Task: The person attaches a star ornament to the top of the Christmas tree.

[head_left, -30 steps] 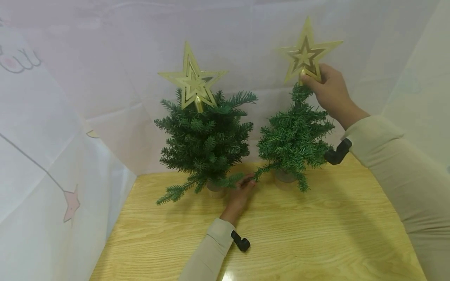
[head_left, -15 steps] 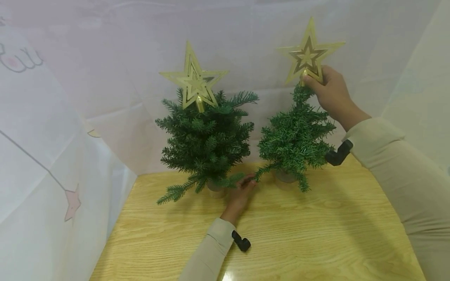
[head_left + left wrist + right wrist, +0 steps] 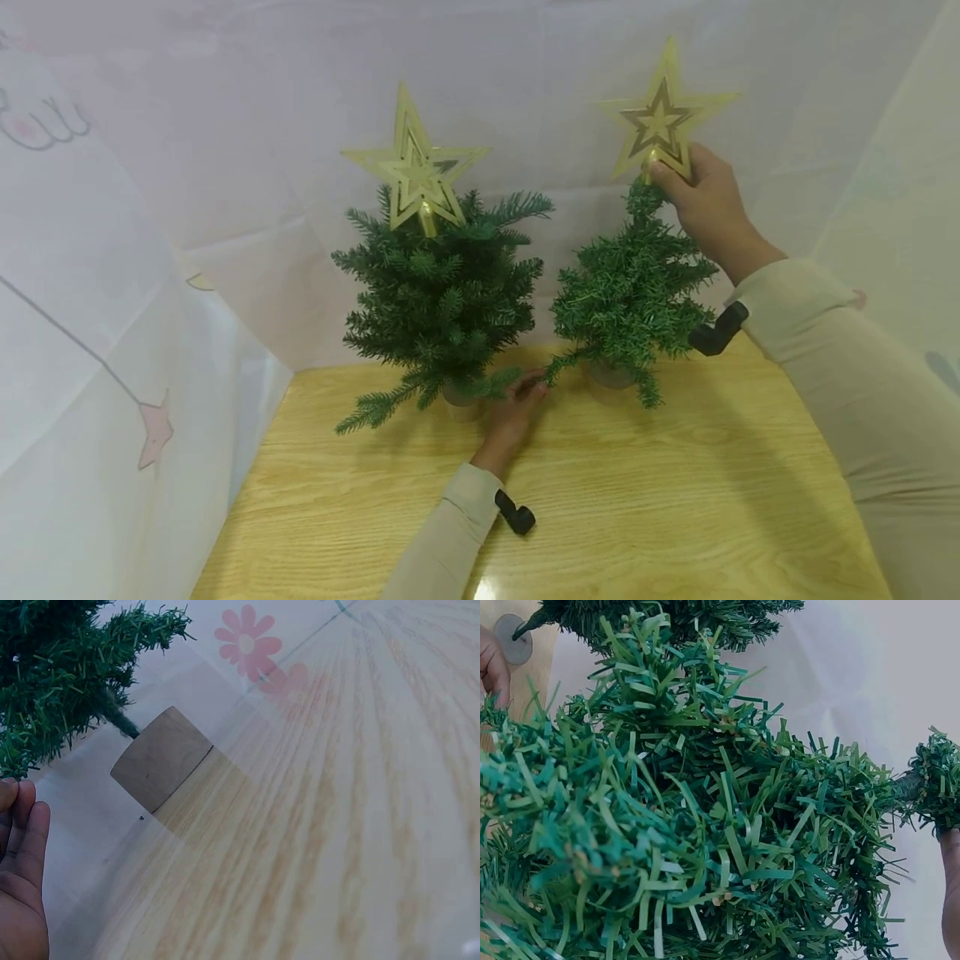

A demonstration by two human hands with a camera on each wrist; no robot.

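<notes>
Two small artificial Christmas trees stand side by side on the table in the head view. On top of the right tree (image 3: 630, 292) is a gold star topper (image 3: 658, 125); my right hand (image 3: 716, 200) pinches it at its base, thumb in front. Low between the trees, my left hand (image 3: 513, 421) pinches the tip of a lower branch (image 3: 19, 761) of that tree. The tree's wooden base (image 3: 161, 761) rests on the tabletop in the left wrist view. A second gold star topper (image 3: 417, 175) sits on the left tree (image 3: 442, 300), touched by neither hand.
A light wooden table (image 3: 645, 500) carries both trees. Pale printed cloth (image 3: 247, 125) hangs behind and at the sides. The left tree's wooden base (image 3: 462, 404) is close beside my left hand, with a long low branch (image 3: 378, 408) reaching out to the left.
Both hands keep their grip in the same places. My right hand and the star topper shift very slightly right and down in the head view.
</notes>
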